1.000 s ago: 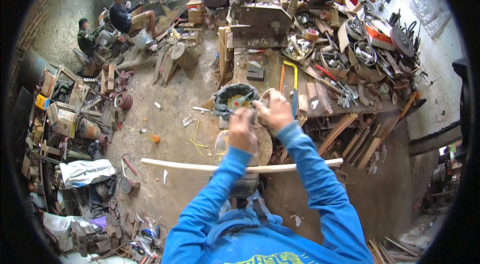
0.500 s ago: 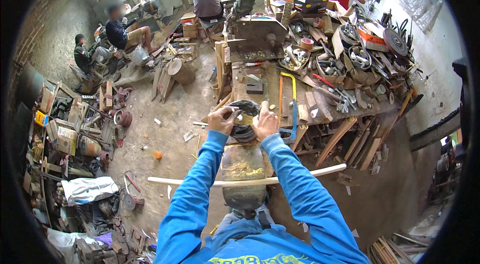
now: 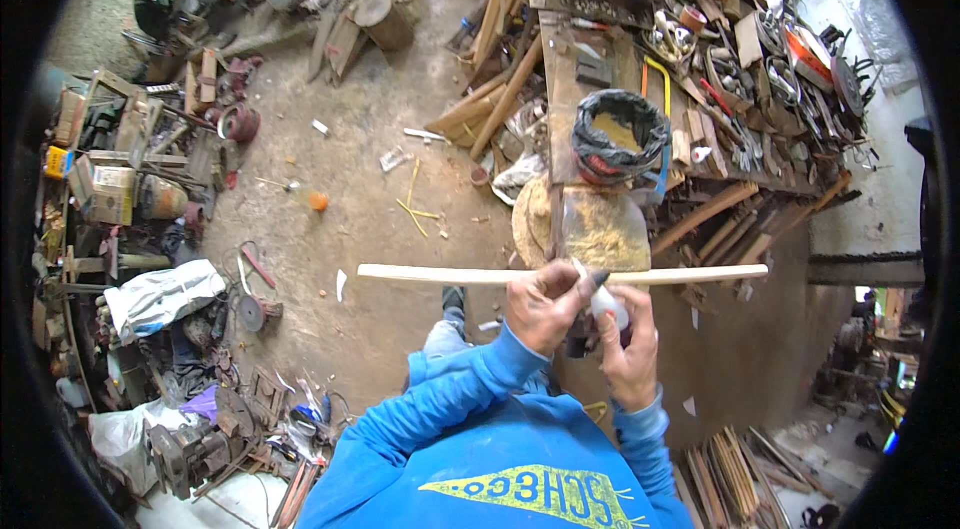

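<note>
Close to my body, my right hand is wrapped round a small white squeeze bottle with a dark tip. My left hand meets it there, thumb and fingers pinched beside the tip; what they hold is mostly hidden. A long, pale, slightly bowed wooden strip runs crosswise just beyond and behind my hands. Past the strip is a dust-covered work surface. Farther off stands a round container lined with a black bag, with yellowish sawdust inside.
A cluttered bench at the far right carries a yellow-and-blue hacksaw, wood blocks and heaped tools. Scrap and a white sack line the left side. Wood offcuts stand at the lower right. Other people sit at the far left.
Both hands have left the bag-lined container and come back towards my body. The white bottle now shows in my right hand. My view has tilted down and shifted left.
</note>
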The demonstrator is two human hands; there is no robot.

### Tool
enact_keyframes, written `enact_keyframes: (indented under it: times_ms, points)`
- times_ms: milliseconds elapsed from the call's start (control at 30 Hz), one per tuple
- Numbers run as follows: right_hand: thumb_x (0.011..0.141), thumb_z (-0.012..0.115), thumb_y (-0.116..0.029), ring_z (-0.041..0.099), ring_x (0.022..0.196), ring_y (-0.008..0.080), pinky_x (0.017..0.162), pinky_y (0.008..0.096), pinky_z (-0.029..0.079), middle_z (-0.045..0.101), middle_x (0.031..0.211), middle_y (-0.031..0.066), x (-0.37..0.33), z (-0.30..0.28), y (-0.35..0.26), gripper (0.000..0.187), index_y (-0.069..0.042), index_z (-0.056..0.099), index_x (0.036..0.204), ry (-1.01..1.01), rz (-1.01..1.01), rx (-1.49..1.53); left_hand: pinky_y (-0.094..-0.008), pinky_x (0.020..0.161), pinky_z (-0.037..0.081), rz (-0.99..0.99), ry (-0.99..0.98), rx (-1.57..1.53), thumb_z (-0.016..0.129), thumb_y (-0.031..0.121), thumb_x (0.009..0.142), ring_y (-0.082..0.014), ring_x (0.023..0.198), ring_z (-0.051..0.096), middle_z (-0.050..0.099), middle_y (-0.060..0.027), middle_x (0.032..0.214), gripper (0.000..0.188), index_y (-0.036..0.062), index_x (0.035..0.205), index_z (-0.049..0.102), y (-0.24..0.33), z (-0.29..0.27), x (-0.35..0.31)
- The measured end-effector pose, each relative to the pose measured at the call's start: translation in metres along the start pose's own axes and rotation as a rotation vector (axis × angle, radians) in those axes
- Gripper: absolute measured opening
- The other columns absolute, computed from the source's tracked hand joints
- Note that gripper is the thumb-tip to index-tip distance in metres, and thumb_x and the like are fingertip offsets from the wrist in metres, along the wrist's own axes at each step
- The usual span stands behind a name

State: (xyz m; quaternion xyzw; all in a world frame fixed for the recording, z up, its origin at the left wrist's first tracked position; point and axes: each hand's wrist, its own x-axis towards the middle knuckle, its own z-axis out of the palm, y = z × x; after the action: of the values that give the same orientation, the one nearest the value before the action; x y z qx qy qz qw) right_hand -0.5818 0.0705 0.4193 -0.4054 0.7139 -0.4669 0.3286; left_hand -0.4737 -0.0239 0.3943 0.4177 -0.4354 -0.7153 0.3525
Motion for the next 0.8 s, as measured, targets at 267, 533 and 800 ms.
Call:
enact_keyframes:
  times_ms: [267,533,800]
  points:
    - [0.093,0.060,-0.016,0.064,0.086,0.0185,0.074,0.0304,0.052,0.062,0.096,0.0136,-0.070,0.101,0.029,0.028,0.001,0.051,0.113,0.218,0.191,0.089,-0.0310,0.057,0.053,-0.325,-0.478,0.377,0.054,0.020,0.097,-0.0141,0.059,0.066,0.069,-0.0102,0.070,0.026,0.0014,0.092,0.071,-0.062,-0.152,-0.049]
    - [0.087,0.065,-0.011,0.065,0.073,0.0167,0.064,0.0306,0.052,0.064,0.081,0.0151,-0.048,0.156,0.034,0.028,0.000,0.046,0.104,0.180,0.009,0.011,-0.0424,0.106,0.040,-0.150,-0.220,1.207,0.069,0.009,0.075,-0.0373,0.127,0.047,0.047,-0.0225,0.140,0.070,0.0107,0.141,0.043,-0.125,-0.335,-0.059]
    - [0.085,0.066,-0.011,0.064,0.072,0.0159,0.062,0.0303,0.052,0.063,0.080,0.0146,-0.045,0.169,0.030,0.029,-0.001,0.046,0.102,0.259,0.012,0.003,-0.0425,0.101,0.045,-0.476,-0.159,1.154,0.066,0.018,0.084,-0.0364,0.118,0.056,0.060,-0.0195,0.127,0.054,0.0085,0.134,0.049,-0.171,-0.395,-0.095]
